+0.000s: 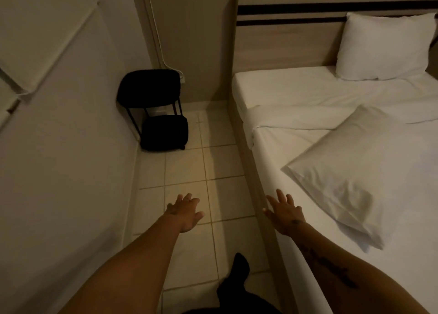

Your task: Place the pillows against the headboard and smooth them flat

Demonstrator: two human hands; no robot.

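A white pillow (384,46) leans upright against the wooden headboard (284,41) at the top right. A second white pillow (350,171) lies flat and askew on the bed (296,88), well short of the headboard. My right hand (284,210) hovers over the bed's near edge, fingers spread, holding nothing, just left of the flat pillow. Over the tiled floor, my left hand (186,213) is also spread with nothing in it.
A black chair (151,105) stands in the corner by the wall, left of the headboard. A white wall (59,148) runs along the left. A narrow strip of tiled floor (213,167) separates wall and bed. My dark-clad leg (237,280) is below.
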